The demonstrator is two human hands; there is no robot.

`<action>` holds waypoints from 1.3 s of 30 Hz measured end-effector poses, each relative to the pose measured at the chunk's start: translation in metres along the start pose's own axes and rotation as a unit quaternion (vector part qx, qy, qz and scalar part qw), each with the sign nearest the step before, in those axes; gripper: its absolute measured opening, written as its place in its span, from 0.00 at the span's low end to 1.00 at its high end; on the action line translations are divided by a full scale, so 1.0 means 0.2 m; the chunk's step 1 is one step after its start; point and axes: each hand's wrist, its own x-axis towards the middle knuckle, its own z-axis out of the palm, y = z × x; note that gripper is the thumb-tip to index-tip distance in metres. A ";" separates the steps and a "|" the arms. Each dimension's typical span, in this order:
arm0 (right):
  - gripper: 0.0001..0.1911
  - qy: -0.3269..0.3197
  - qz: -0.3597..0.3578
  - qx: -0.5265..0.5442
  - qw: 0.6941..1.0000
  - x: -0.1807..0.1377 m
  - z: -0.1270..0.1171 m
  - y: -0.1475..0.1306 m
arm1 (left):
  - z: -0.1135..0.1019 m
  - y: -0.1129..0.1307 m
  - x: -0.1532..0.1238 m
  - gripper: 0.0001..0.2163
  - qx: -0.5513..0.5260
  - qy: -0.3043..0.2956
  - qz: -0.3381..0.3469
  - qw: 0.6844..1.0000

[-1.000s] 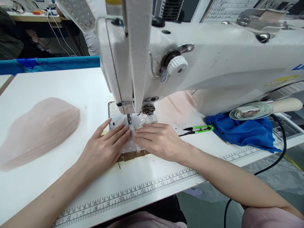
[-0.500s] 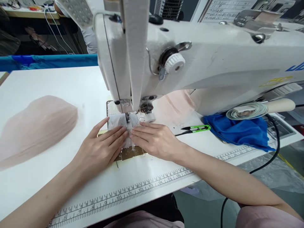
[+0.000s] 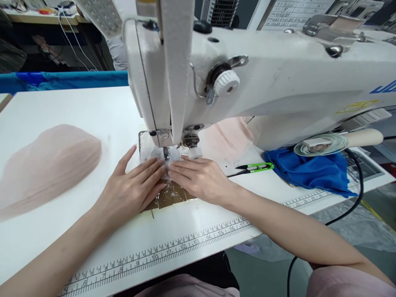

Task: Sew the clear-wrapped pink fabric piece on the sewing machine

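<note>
My left hand (image 3: 131, 190) and my right hand (image 3: 198, 177) lie flat, fingers stretched out, on a small sheer piece of fabric (image 3: 168, 187) on the white table. Their fingertips almost meet just in front of the presser foot and needle (image 3: 166, 154) of the white sewing machine (image 3: 247, 78). The fabric runs under the foot over the metal needle plate (image 3: 145, 144). Most of the piece is hidden beneath my fingers.
A stack of sheer pink fabric pieces (image 3: 46, 167) lies at the left. Green thread snips (image 3: 255, 167), a blue cloth (image 3: 312, 171) and a roll of tape (image 3: 321, 144) sit right of the machine. A printed ruler (image 3: 173, 249) lines the table's front edge. A black cable (image 3: 349, 206) hangs right.
The sheer piece has fed further back under the foot, so less of it shows in front. Both hands have slid a little toward the needle.
</note>
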 end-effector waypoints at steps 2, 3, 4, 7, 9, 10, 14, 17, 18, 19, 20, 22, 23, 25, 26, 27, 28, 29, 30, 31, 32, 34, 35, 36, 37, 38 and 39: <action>0.13 -0.004 0.003 0.002 1.000 0.00 0.00 0.00 | -0.01 0.02 -0.01 0.18 -0.005 -0.004 0.011 1.000; 0.14 -0.007 0.005 0.002 1.000 0.00 -0.01 0.00 | -0.01 0.03 -0.01 0.18 -0.003 -0.006 0.013 1.000; 0.14 -0.011 0.006 0.002 1.000 0.00 -0.01 0.00 | -0.02 0.03 -0.02 0.18 0.000 -0.006 0.013 1.000; 0.14 -0.017 0.013 0.001 1.000 0.00 -0.01 0.00 | -0.02 0.04 -0.02 0.18 0.006 -0.002 0.009 1.000; 0.13 -0.012 0.019 0.000 1.000 -0.01 0.00 0.00 | -0.01 0.03 -0.01 0.18 0.011 0.000 0.008 1.000; 0.12 -0.010 0.022 -0.001 1.000 -0.01 0.01 0.00 | -0.01 0.02 -0.01 0.17 0.013 -0.001 0.007 1.000; 0.12 -0.016 0.042 0.002 0.999 0.00 0.03 0.00 | 0.00 0.00 0.01 0.18 0.018 -0.015 -0.004 1.000; 0.12 -0.029 0.064 0.007 0.998 0.00 0.03 0.01 | 0.01 -0.01 0.01 0.20 0.023 -0.024 -0.017 0.999; 0.13 -0.034 0.071 0.008 0.997 0.00 0.03 0.01 | 0.01 0.00 0.01 0.21 0.025 -0.026 -0.020 0.999; 0.13 -0.040 0.077 0.008 0.996 0.00 0.02 0.00 | 0.01 0.00 0.01 0.21 0.027 -0.026 -0.022 0.999; 0.13 -0.045 0.081 0.008 0.996 0.00 0.02 0.00 | 0.01 0.00 0.00 0.21 0.027 -0.026 -0.022 0.999; 0.14 -0.049 0.085 0.008 0.995 0.00 0.02 0.00 | 0.01 0.01 0.00 0.20 0.029 -0.024 -0.023 0.999; 0.15 -0.048 0.086 0.008 0.995 0.00 0.02 -0.01 | 0.01 0.02 -0.01 0.20 0.029 -0.023 -0.023 0.999; 0.16 -0.041 0.088 0.010 0.995 -0.01 0.02 -0.01 | 0.00 0.03 -0.01 0.19 0.031 -0.019 -0.023 0.999; 0.16 -0.037 0.088 0.011 0.995 -0.01 0.01 -0.01 | 0.00 0.04 -0.01 0.19 0.031 -0.017 -0.022 0.999; 0.15 -0.037 0.088 0.012 0.995 -0.01 0.01 -0.01 | 0.00 0.04 -0.01 0.19 0.032 -0.015 -0.022 0.999; 0.15 -0.038 0.089 0.012 0.995 -0.01 0.01 -0.01 | 0.00 0.04 -0.01 0.19 0.032 -0.014 -0.023 0.999; 0.15 -0.041 0.089 0.012 0.995 -0.01 0.01 -0.01 | 0.00 0.04 -0.01 0.19 0.033 -0.012 -0.025 0.999; 0.15 -0.044 0.090 0.011 0.995 -0.01 0.01 -0.01 | 0.00 0.04 -0.01 0.18 0.034 -0.012 -0.028 0.999; 0.15 -0.048 0.090 0.011 0.995 -0.01 0.01 -0.01 | 0.00 0.04 -0.01 0.18 0.034 -0.013 -0.030 0.999; 0.16 -0.051 0.091 0.010 0.994 -0.01 0.01 0.00 | 0.00 0.04 -0.01 0.18 0.033 -0.013 -0.031 0.999; 0.16 -0.055 0.094 0.004 0.994 -0.01 0.02 0.00 | 0.00 0.03 0.00 0.18 0.031 -0.013 -0.033 0.999; 0.17 -0.057 0.094 0.000 0.994 -0.01 0.02 0.00 | 0.01 0.03 0.00 0.18 0.030 -0.012 -0.034 0.999; 0.17 -0.057 0.095 -0.004 0.994 -0.01 0.02 0.00 | 0.01 0.03 0.00 0.19 0.029 -0.013 -0.036 0.999; 0.17 -0.056 0.096 -0.007 0.994 -0.01 0.02 0.00 | 0.01 0.02 0.00 0.19 0.028 -0.015 -0.038 0.999; 0.17 -0.056 0.095 -0.008 0.994 0.00 0.03 0.00 | 0.01 0.02 0.00 0.19 0.027 -0.017 -0.042 0.999; 0.17 -0.058 0.096 -0.009 0.994 0.00 0.03 0.01 | 0.01 0.02 0.01 0.20 0.025 -0.020 -0.046 0.998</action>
